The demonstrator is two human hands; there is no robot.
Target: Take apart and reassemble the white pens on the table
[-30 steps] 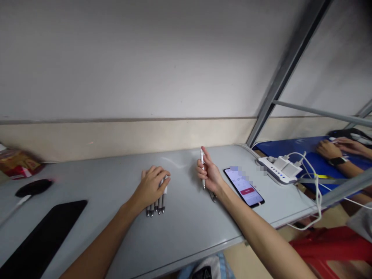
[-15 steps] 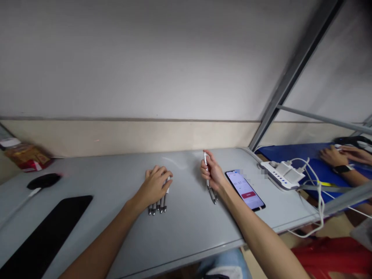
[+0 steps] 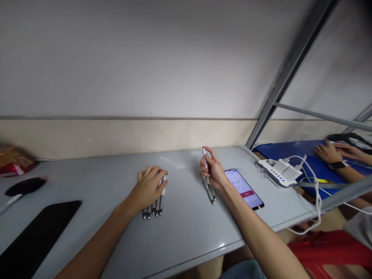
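Observation:
My left hand point(image 3: 148, 187) lies curled over a row of several white pens with silver tips point(image 3: 153, 209) on the grey table point(image 3: 180, 228), fingers closed around their upper ends. My right hand point(image 3: 213, 169) holds one white pen point(image 3: 204, 154) upright in a pinch. Two more pens point(image 3: 210, 192) lie on the table just below that hand. A phone point(image 3: 244, 188) with a lit screen showing a timer and a red button rests right of my right hand.
A white power strip point(image 3: 279, 173) with chargers and cables sits at the table's right end, beside a grey metal post point(image 3: 279, 89). A black pad point(image 3: 31, 240), a black mouse point(image 3: 24, 186) and a red packet point(image 3: 13, 162) lie at left. Another person's hands point(image 3: 334, 152) rest on a blue surface at far right.
My right hand has tilted the pen slightly and shifted a little; my left hand stays on the row of pens. The view has swayed sideways.

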